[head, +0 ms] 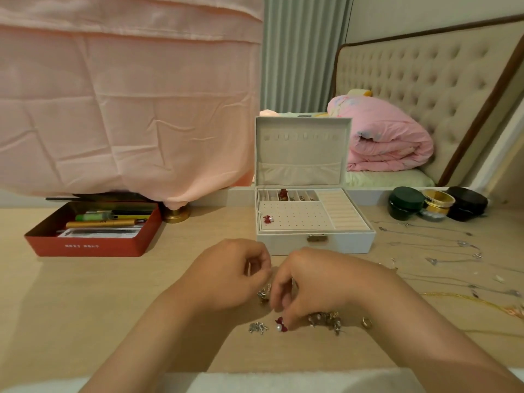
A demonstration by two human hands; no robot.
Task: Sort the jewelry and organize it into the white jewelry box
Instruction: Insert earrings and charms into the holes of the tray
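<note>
Before the open white jewelry box (286, 244), the right hand (317, 279) pinches a red bow earring (280, 326) on the bench (113, 293); the left hand (226, 268) curls alongside, its grasp unclear.

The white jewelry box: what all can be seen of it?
The white rectangular jewelry box stands open on the pale wooden table, lid upright with hooks and a pocket. Its cream tray has small back compartments, a perforated panel holding a red bow earring, and ring rolls at right. A brass clasp sits in front.
</note>
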